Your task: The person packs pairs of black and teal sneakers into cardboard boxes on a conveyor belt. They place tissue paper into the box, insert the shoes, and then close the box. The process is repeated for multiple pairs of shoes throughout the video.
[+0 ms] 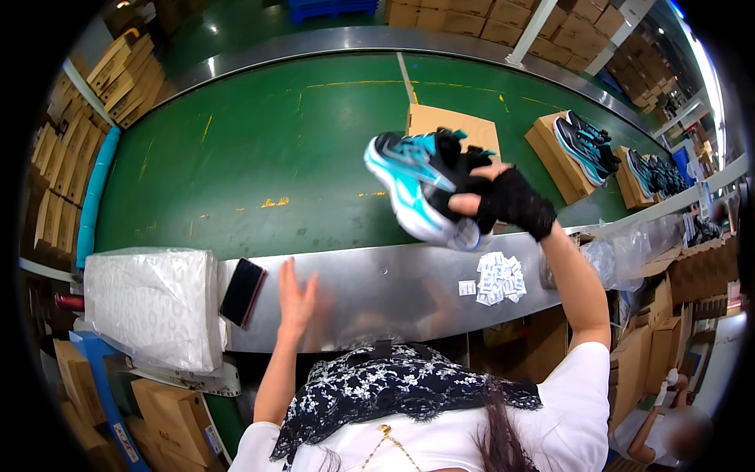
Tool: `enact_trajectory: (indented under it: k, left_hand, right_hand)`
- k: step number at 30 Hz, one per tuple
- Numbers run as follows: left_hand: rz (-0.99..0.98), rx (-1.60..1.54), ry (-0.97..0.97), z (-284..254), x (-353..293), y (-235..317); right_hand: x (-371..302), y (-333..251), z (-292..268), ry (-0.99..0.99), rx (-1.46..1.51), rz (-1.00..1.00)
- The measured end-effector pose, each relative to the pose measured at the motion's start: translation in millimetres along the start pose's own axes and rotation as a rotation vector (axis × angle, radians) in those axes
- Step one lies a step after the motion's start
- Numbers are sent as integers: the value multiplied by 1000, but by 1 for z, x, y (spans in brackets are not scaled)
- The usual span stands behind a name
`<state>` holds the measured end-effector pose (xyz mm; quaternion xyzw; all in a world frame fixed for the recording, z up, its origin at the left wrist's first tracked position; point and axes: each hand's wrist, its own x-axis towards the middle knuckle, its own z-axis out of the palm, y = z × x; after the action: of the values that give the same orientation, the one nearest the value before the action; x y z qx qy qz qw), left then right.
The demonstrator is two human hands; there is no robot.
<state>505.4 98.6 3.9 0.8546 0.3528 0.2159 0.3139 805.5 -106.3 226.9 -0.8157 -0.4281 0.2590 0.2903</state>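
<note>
Beyond our black floral cloth apron (370, 391), our right hand (515, 203) holds teal-black sneakers (415, 179), droppable if its grip slips; left hand (296, 299) spread.

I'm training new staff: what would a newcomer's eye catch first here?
The turquoise footwear gripped by the black-gloved right hand above the green belt. Next, the heap of white packets on the metal ledge, and the dark phone farther left.

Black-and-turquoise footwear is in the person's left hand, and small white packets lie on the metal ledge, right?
Not quite: the head view shows the footwear in the right hand; the left hand is empty. Small white packets do lie on the metal ledge.
</note>
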Motion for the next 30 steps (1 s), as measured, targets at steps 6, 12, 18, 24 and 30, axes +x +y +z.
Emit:
enact_trajectory:
  k: [6,12,18,24,30]
  left_hand:
    - [262,-243,212,-53,52,101]
    - [324,-26,-387,17,32,84]
    - [165,170,-658,17,47,117]
    - [297,39,-411,46,60,134]
    - [616,299,-308,46,63,174]
  right_hand:
    - [-22,14,112,43,-377,-911]
    - [-29,44,186,-379,-138,-675]
    - [32,140,152,372,-624,40]
    - [38,159,137,613,-497,-67]
    - [-4,109,96,809,657,-71]
